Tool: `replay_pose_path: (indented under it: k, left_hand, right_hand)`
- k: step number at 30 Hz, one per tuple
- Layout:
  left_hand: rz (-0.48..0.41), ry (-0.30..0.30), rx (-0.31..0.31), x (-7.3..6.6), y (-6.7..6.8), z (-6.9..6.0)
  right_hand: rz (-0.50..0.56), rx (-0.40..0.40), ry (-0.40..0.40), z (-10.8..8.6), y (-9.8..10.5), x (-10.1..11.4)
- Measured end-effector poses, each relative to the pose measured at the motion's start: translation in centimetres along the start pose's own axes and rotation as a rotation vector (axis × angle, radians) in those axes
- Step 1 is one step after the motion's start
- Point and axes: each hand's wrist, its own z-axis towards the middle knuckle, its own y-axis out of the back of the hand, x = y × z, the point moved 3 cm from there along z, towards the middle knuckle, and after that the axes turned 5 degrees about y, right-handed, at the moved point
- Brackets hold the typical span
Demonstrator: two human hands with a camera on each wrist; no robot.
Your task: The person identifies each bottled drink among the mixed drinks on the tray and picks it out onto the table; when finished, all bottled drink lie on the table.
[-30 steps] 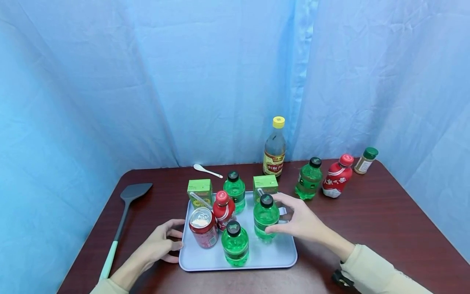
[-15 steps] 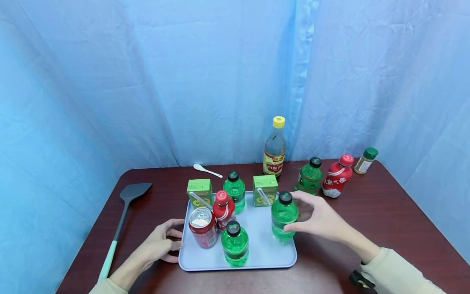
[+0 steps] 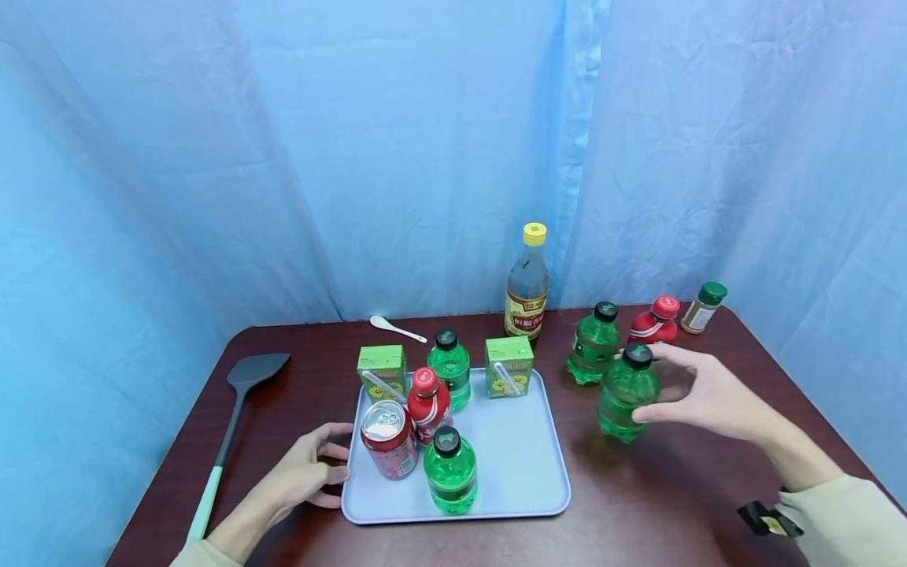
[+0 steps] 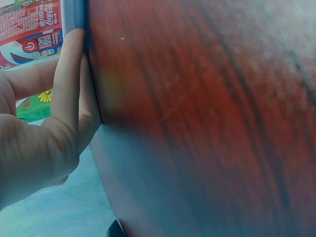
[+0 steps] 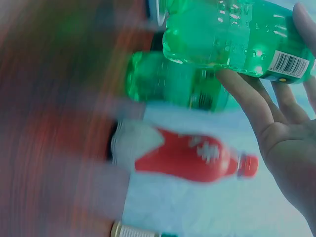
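My right hand (image 3: 716, 398) grips a green soda bottle (image 3: 627, 394) with a black cap, thumb on one side and fingers on the other. The bottle is held off the table, right of the pale tray (image 3: 520, 465). In the right wrist view its barcode side shows on the held bottle (image 5: 232, 37). My left hand (image 3: 306, 468) rests its fingertips against the tray's left edge; the left wrist view shows straight fingers (image 4: 69, 79) touching the rim. On the tray stand a red soda can (image 3: 390, 449), a red bottle (image 3: 428, 409), two green soda bottles and two green drink cartons (image 3: 509, 370).
Behind the held bottle stand another green bottle (image 3: 594, 346), a red bottle (image 3: 653, 323) and a green-capped spice jar (image 3: 701, 309). A yellow-capped vinegar bottle (image 3: 527, 291) and a white spoon (image 3: 397, 328) are at the back. A spatula (image 3: 234, 417) lies left.
My right hand has carried the green soda bottle from the tray's right part rightward, past its edge and over the table. The left hand stays at the tray's left edge.
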Motion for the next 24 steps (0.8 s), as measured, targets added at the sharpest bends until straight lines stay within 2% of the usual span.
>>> replay_pose_path:
  k: [4,11,15,20,24]
  left_hand:
    - [-0.001,0.003,0.001,0.1,0.0,0.1]
    - [0.005,-0.005,-0.02,0.1,0.0,0.1]
    - [0.006,-0.007,-0.027,0.0,0.0,0.0]
    - [0.012,-0.007,-0.027,-0.1,-0.1,-0.1]
    - [0.019,-0.009,-0.027,-0.1,-0.1,0.0]
  right_hand:
    - [-0.09,-0.056,-0.022,-1.0,2.1,-0.7]
    - [-0.194,-0.161,-0.164,-2.2,5.4,-2.5]
    - [-0.261,-0.202,-0.215,-2.6,6.9,-3.8]
    - [-0.334,-0.255,-0.24,-2.9,8.3,-5.2]
    - [-0.348,-0.281,-0.272,-3.0,8.9,-6.2]
